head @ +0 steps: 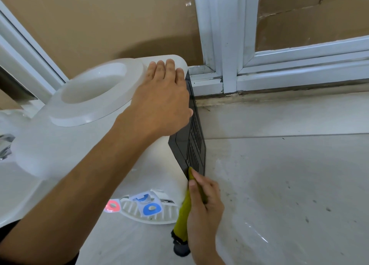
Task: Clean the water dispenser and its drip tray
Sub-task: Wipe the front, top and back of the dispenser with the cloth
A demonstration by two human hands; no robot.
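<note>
Pale floor tiles [279,165], with dark specks and a wet shine, lay under a white-framed window [229,45] backed by brown cardboard.

The left hand [161,97] lay flat on the top corner of the water dispenser [60,149], fingers straight and spread over the edge, thumb near the black back panel [194,141]; I judged it was steadying the machine. The right hand [203,211] was lower, well apart from the left, its fingers curled round a yellow-green cloth [182,220]. The upper tip of the cloth touched the lower part of the vented panel, and a dark fringe hung from its lower end.

The dispenser stood at the left, seen from above, without a bottle in its round collar [89,93]. Below it the white drip tray [157,215] showed, with the blue tap [152,207] over it and the red tap [112,206] beside.

By my judgement the wiping was at the back panel. Whether the top, the front and the tray were already clean I could not tell; the tray seemed still in its place.
</note>
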